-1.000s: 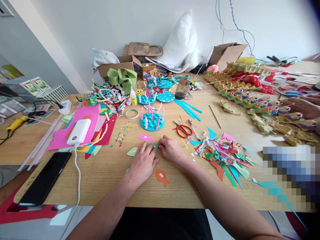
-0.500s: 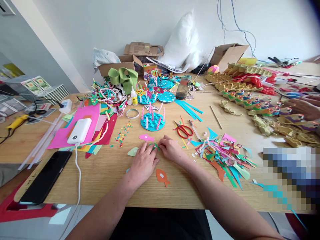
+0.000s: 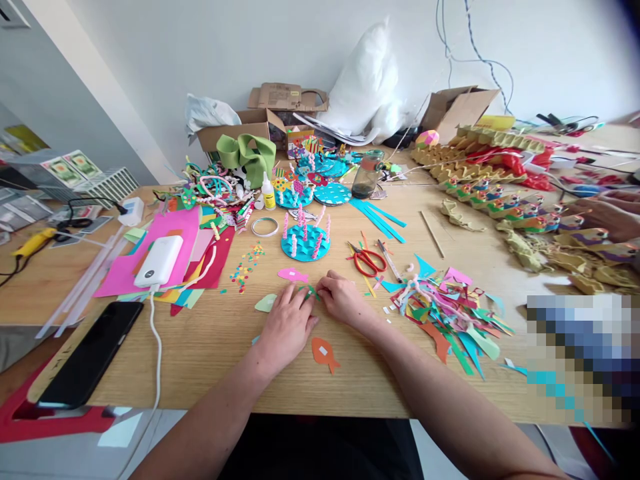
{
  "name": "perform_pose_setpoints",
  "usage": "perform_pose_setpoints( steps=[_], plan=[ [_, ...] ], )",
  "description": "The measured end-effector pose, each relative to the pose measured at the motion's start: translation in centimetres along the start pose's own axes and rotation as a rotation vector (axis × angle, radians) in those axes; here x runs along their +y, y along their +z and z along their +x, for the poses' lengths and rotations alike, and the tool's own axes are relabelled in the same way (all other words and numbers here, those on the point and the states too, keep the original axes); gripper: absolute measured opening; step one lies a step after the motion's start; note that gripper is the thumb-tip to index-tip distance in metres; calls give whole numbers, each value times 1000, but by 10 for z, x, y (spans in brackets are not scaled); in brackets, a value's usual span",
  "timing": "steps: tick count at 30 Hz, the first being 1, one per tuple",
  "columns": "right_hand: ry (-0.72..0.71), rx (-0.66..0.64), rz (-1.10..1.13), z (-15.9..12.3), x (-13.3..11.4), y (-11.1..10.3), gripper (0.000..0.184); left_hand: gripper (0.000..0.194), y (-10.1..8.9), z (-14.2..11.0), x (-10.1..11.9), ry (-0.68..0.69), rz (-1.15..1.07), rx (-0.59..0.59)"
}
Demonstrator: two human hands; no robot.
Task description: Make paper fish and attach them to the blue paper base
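Observation:
My left hand [image 3: 289,319] lies on the table, palm down, its fingers stretched forward over part of a small green paper piece [image 3: 312,291]. The fingers of my right hand [image 3: 341,297] are curled in against the right end of that piece; its shape is mostly hidden. Around my hands lie paper fish: a pink one [image 3: 293,275] just beyond the fingertips, a pale green one [image 3: 265,303] to the left, and an orange one [image 3: 323,353] with a white square nearer me. A bit of blue paper [image 3: 255,340] shows beside my left wrist.
Beyond my hands stands a blue scalloped disc [image 3: 305,244] with pink twisted posts. Red-handled scissors [image 3: 369,261], a pen-like tool [image 3: 389,260] and paper scraps [image 3: 450,307] lie right. Coloured dots [image 3: 243,270], a power bank [image 3: 160,261] and a phone [image 3: 93,353] lie left. Another person's hand [image 3: 610,215] is far right.

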State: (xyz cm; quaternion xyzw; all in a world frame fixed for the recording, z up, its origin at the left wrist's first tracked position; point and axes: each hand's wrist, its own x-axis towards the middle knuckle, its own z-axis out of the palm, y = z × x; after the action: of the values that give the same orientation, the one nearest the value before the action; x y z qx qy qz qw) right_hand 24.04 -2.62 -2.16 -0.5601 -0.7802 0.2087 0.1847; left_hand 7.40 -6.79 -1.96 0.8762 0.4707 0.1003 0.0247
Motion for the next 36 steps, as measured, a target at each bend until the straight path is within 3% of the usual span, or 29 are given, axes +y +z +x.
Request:
perform_pose_setpoints(
  steps=[15,36],
  plan=[
    [12,13,43,1,0,0,18,39,0,0,0,-11,-19,-9],
    [20,18,-106,-3,-10,0,23,37,2,-1,0,-30,-35,22]
  ],
)
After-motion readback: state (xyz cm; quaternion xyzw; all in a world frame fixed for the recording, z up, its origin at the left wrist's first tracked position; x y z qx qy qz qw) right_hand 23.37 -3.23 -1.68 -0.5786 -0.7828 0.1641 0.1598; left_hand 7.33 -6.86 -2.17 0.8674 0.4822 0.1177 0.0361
